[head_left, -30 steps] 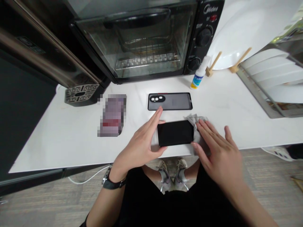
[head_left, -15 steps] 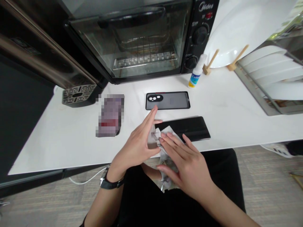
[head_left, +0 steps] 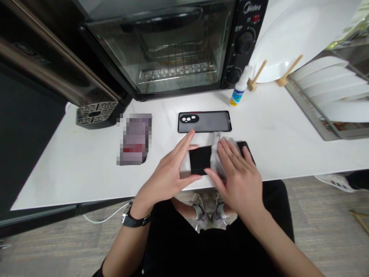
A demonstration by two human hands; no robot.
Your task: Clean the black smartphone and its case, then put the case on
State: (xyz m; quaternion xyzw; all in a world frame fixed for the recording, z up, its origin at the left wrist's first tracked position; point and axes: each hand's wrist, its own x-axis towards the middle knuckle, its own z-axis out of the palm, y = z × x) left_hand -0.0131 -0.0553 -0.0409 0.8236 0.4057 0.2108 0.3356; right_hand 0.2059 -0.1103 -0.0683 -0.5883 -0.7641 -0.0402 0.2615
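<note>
A black smartphone (head_left: 200, 159) lies flat near the counter's front edge. My left hand (head_left: 170, 169) spans its left end, with a finger at the far long edge and the thumb at the near one. Under the fingers of my right hand (head_left: 240, 173) is a thin grey-white cloth (head_left: 215, 156), pressed on the phone's right half and covering part of it. Just beyond the phone rests a phone case (head_left: 215, 122) with a dark rim, a see-through grey back and camera holes.
A spray bottle (head_left: 237, 92) stands by the Midea oven (head_left: 178, 86). At left lies another phone (head_left: 134, 140), its screen blurred out, near a machine with a drip tray (head_left: 96, 113). White plates (head_left: 328, 84) stand in a rack at right. The white counter (head_left: 75, 165) ends close to my lap.
My right hand and the cloth have moved right and away from me, from the phone's near left part onto its right half. The left hand stays at the phone's left end.
</note>
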